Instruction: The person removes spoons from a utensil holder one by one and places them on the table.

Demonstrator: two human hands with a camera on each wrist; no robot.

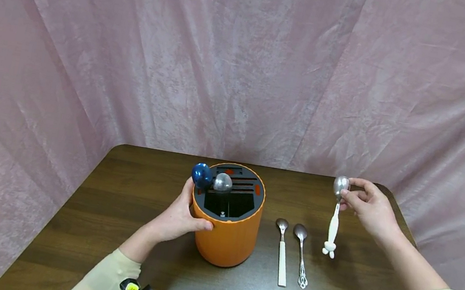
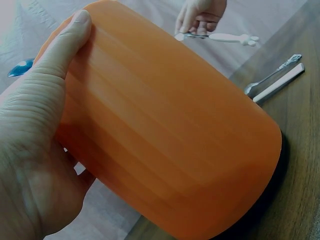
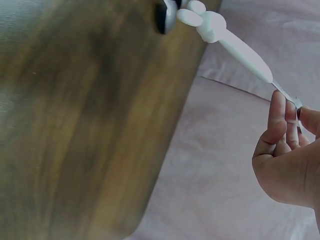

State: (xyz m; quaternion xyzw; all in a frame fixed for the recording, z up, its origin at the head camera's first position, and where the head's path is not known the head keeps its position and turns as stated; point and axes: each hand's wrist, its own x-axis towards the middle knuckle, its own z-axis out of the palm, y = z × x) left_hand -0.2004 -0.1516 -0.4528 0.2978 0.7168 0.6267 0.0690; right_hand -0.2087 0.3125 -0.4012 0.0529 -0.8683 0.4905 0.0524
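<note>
My left hand grips the side of an orange cylindrical utensil holder, its thumb across the front near the rim. In the holder's dark slotted top stand a blue spoon and a silver spoon, bowls up. My right hand pinches another spoon by its metal bowl end, over the right side of the table. This spoon's white handle hangs down and ends in a rabbit-head shape. The right wrist view shows that handle jutting out from the fingertips.
Between holder and right hand lie a white-handled spoon and a silver spoon with an ornate handle, side by side. The wooden table ends at a pink curtain.
</note>
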